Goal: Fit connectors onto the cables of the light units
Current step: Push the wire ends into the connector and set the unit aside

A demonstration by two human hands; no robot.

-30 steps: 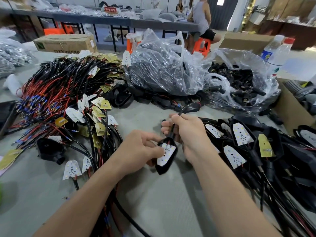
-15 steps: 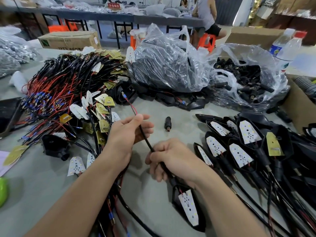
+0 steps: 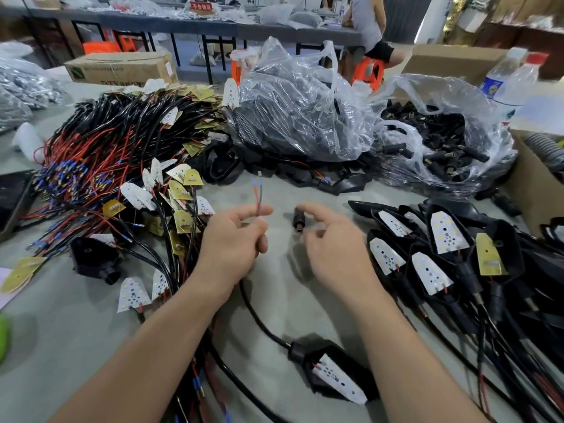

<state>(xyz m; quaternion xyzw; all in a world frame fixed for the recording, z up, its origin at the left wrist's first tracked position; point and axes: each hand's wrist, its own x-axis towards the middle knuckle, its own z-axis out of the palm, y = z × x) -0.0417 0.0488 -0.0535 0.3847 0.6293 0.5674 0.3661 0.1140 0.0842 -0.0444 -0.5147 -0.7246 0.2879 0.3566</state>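
One light unit: lies on the table nearest, between the forearms.
Cable: runs from it up into the left hand.
Left hand: pinches the cable end, red and black wires poking above.
Right hand: fingers loose, spread, grasping nothing.
Connector: just beyond its fingertips; contact blurred.

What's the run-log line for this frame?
left hand: pinches cable | right hand: open, at connector, contact unclear | light unit: on table
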